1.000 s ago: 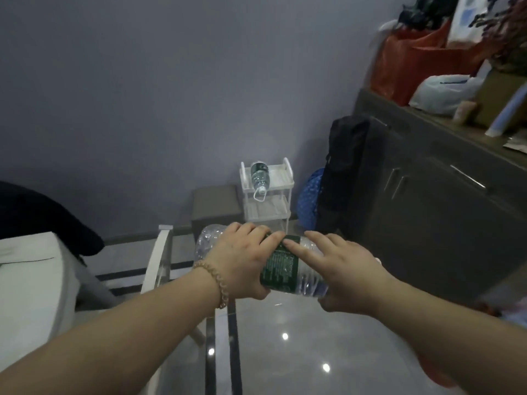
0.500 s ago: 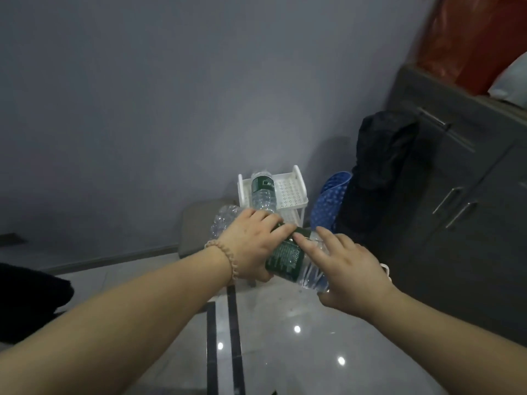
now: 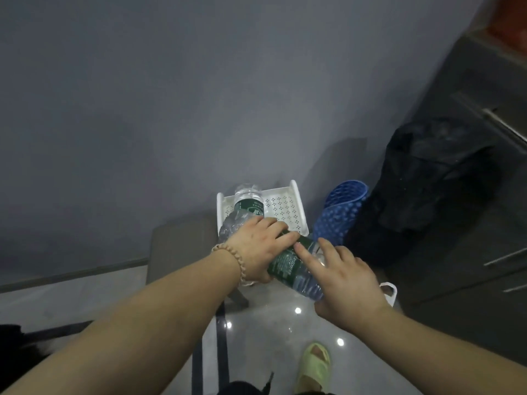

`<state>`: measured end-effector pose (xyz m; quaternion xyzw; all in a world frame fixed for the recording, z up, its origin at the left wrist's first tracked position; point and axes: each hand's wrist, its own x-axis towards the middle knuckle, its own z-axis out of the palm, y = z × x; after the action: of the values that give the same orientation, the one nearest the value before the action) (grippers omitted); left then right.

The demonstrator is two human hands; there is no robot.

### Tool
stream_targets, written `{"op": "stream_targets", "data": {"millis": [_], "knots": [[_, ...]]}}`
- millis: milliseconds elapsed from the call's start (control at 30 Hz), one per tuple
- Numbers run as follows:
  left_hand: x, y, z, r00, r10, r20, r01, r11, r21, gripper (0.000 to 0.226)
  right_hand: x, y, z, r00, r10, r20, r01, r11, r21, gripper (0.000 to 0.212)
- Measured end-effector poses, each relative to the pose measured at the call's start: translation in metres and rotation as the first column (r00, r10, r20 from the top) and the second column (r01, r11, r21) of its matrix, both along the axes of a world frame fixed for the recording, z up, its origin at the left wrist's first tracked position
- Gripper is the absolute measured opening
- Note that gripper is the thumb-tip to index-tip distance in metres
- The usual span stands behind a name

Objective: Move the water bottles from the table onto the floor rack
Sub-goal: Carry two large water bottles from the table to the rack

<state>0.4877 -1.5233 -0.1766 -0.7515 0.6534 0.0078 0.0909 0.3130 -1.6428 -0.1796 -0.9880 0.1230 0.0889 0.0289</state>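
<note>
Head view: a clear plastic water bottle [image 3: 295,266] with a dark green label is held at the centre of the frame, above the glossy grey floor [image 3: 265,332]. Its long axis runs from upper left to lower right. The left hand [image 3: 258,249], with a beaded bracelet [image 3: 231,259] on its wrist, is wrapped over the upper-left half, fingers closed on the label. The right hand [image 3: 346,283] cups the lower-right end, fingers spread over the clear ribbed part; which end carries the cap is hidden. Just behind, a second bottle [image 3: 248,202] lies on the white perforated top shelf of the floor rack [image 3: 285,208], pointing away toward the grey wall; its near end is covered by the left hand. The rack's lower part is hidden.
</note>
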Motion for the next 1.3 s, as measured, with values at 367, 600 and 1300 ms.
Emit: {"op": "stream_targets", "data": {"millis": [367,600,1300], "knots": [[0.12,-0.083,-0.07,0.989,-0.134,-0.06,0.142,0.976,0.164,0.099,0.107,-0.022,-0.062,0.942,-0.327,-0.077,0.332,0.942,0.056,0.11],[0.17,-0.117,-0.113,0.933,-0.351,-0.078,0.358,0.925,0.128,0.097,0.149,-0.017,-0.101,0.861,-0.5,-0.092,0.505,0.862,0.039,0.105],[0.208,-0.136,-0.2,0.891,-0.428,-0.151,0.447,0.886,0.125,0.068,0.191,0.011,-0.185,0.733,-0.678,-0.057,0.681,0.729,0.077,0.103]]}}
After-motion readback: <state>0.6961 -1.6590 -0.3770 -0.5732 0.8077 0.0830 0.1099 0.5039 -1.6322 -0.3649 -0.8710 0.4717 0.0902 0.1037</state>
